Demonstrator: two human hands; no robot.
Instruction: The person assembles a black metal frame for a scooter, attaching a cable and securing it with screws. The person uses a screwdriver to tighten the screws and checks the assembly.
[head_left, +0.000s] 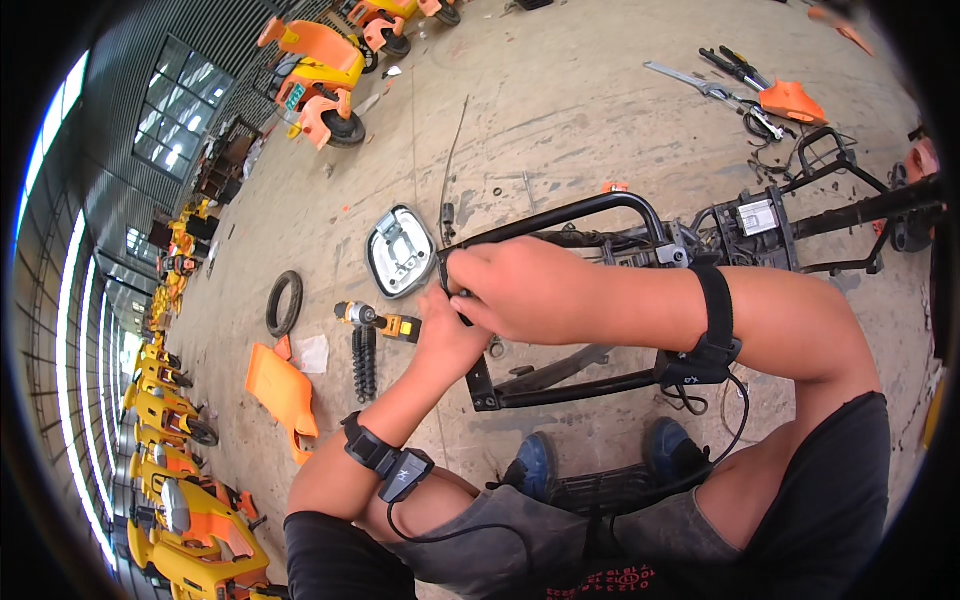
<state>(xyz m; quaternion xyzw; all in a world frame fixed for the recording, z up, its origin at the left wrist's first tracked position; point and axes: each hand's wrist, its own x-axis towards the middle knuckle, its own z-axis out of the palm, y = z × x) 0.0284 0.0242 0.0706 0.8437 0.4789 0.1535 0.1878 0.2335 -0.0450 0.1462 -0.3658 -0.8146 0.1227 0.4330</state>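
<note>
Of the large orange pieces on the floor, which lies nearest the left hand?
The long piece at picture left, beside the white sheet; the upper-right pieces lie much farther from the left hand.

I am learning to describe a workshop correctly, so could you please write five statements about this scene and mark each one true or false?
1. The left hand and the right hand are close together at one end of the black tubular metal frame. True.
2. The yellow-and-black power tool lies to the right of the frame. False: the power tool is on the floor to its left.
3. The black ring-shaped rubber tyre lies farther left than the power tool. True.
4. The ridged black coil-spring part is held in the left hand. False: the coil-spring part is on the floor.
5. The person wears white shoes. False: the shoes are blue.
</note>
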